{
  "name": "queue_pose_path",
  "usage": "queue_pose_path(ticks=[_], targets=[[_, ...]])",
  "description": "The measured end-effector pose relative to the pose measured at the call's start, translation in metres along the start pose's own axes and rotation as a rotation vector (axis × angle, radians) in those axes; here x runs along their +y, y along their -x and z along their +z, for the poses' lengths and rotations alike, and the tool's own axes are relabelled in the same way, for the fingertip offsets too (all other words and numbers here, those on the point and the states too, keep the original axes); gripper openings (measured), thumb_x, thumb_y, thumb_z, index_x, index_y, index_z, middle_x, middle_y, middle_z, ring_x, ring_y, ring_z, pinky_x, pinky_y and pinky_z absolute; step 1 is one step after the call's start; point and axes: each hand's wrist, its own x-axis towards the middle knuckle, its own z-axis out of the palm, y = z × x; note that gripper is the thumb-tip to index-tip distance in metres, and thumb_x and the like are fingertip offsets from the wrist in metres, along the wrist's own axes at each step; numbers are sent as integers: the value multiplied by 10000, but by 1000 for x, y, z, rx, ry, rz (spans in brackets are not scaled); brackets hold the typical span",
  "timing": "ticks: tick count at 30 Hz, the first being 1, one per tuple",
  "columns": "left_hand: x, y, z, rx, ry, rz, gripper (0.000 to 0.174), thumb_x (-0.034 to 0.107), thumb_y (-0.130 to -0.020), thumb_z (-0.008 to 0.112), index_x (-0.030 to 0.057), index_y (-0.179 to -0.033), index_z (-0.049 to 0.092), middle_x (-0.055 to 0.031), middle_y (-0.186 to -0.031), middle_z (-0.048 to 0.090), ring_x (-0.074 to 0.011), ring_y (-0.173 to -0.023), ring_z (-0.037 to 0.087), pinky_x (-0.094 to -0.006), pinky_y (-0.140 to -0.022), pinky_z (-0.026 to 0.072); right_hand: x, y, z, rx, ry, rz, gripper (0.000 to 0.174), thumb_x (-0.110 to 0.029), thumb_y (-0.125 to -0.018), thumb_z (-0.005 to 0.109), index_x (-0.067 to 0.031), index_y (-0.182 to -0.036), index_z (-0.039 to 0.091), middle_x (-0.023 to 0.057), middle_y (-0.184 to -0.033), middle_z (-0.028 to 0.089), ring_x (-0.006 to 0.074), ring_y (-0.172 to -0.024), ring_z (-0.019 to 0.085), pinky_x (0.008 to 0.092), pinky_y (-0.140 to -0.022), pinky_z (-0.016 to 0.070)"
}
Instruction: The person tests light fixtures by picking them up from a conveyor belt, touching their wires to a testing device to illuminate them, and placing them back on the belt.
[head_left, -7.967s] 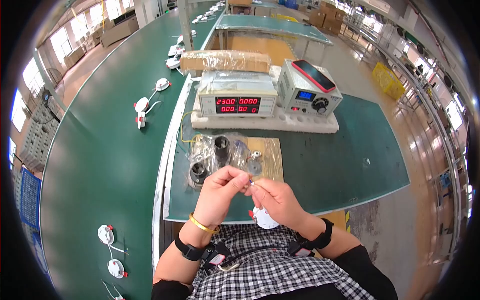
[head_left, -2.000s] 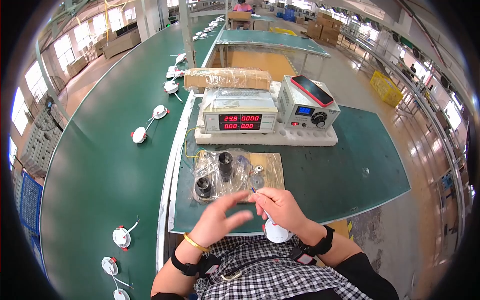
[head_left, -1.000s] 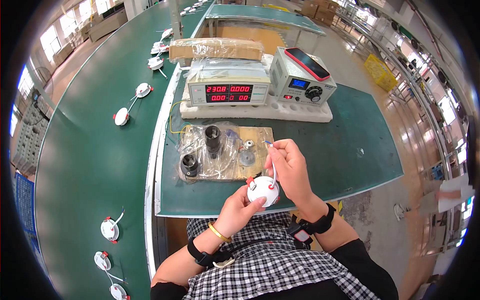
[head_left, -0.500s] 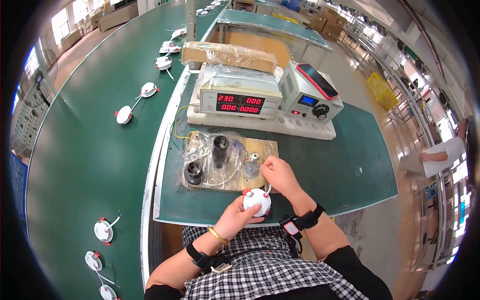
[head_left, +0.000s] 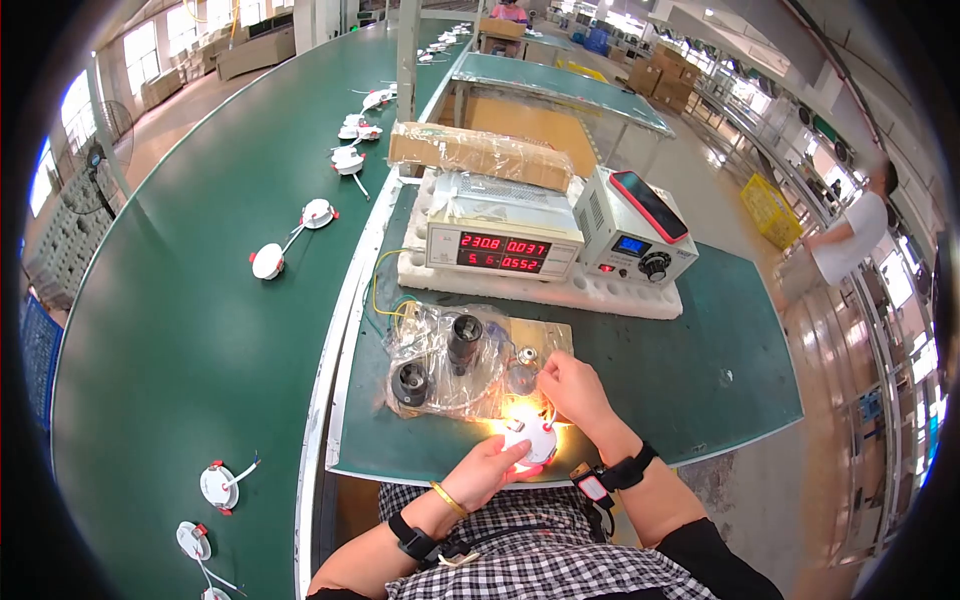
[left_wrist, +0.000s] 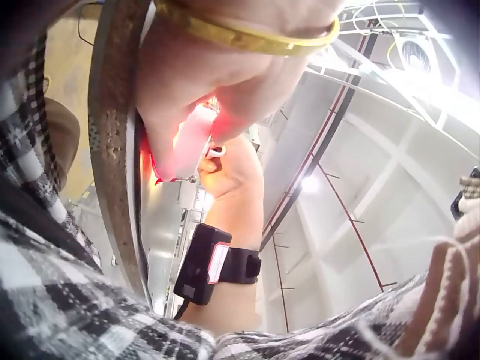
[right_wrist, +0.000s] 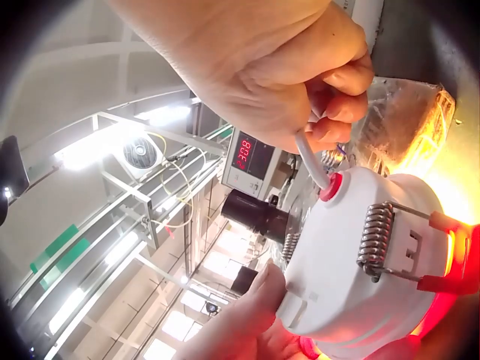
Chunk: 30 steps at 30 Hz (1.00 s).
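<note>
A round white downlight (head_left: 530,441) with red-tipped spring clips glows on its underside, close over the table's front edge. My left hand (head_left: 484,470) grips its rim, thumb on the white back. My right hand (head_left: 577,391) pinches the downlight's white cable (right_wrist: 313,162) near its end, right at the wooden test board (head_left: 556,338). The wire ends are hidden behind the fingers. On the board stand two black lamp sockets (head_left: 464,343) under clear plastic film, beside a small round metal contact (head_left: 527,354). The power meter (head_left: 504,248) reads 230.8, 0.037 and 0.552 in red.
Behind the board, a foam tray (head_left: 420,274) bears the meter and a grey regulator box (head_left: 632,245) with a phone (head_left: 649,206) on top. Several more downlights (head_left: 268,262) lie along the green belt (head_left: 200,330) at left. A person (head_left: 850,235) stands in the right aisle.
The right hand has brought the cable end down to the board, and the left hand has lowered the downlight. The lamp has lit up, and the meter's current reading has risen from 0.000.
</note>
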Motion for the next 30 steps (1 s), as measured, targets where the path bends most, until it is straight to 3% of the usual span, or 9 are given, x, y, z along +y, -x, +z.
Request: queue_pose_path(ticks=[8,10,17,23,25,30], targets=[[2,-2,4,7,-11,22,361,74,-956,500,-43,-1287,413,-133,-1238,536,-230,-1131,553,-346,-989,476,4,-2,2,9,22,-28,167,-214,-798,572,-49,-808,596,172,-736,646,367,-725,630,455,-664,488],[-2,-5,1,-35,-77,70,371,56,-924,550,-39,-1261,430,-123,-1245,525,-205,-1092,571,-303,-936,506,6,-3,4,21,28,-53,168,-213,-797,575,-48,-811,594,171,-744,645,368,-729,630,455,-661,488],[-6,-4,5,51,-195,129,373,54,-912,568,-25,-1255,445,-108,-1222,541,-171,-1073,571,-290,-920,509,5,-2,6,27,19,-71,171,-211,-794,578,-42,-813,592,174,-746,644,371,-730,630,457,-660,487],[-4,-4,5,55,-172,54,330,72,-896,607,-28,-1190,495,-99,-1167,575,-149,-1035,580,-269,-875,510,1,-2,3,15,47,-37,170,-211,-797,574,-43,-816,596,180,-760,650,374,-743,634,460,-680,494],[-4,-4,5,64,-350,96,338,90,-887,626,-34,-1174,500,-91,-1153,585,-141,-1004,589,-258,-858,506,1,-2,3,9,54,-32,172,-211,-797,573,-42,-817,596,184,-763,650,374,-747,635,463,-688,496],[-10,-10,-1,56,-339,94,343,50,-902,589,-36,-1214,475,-94,-1160,589,-156,-1058,583,-268,-887,514,2,-3,4,13,53,-42,175,-215,-799,573,-42,-816,595,183,-759,650,375,-745,635,463,-686,496]])
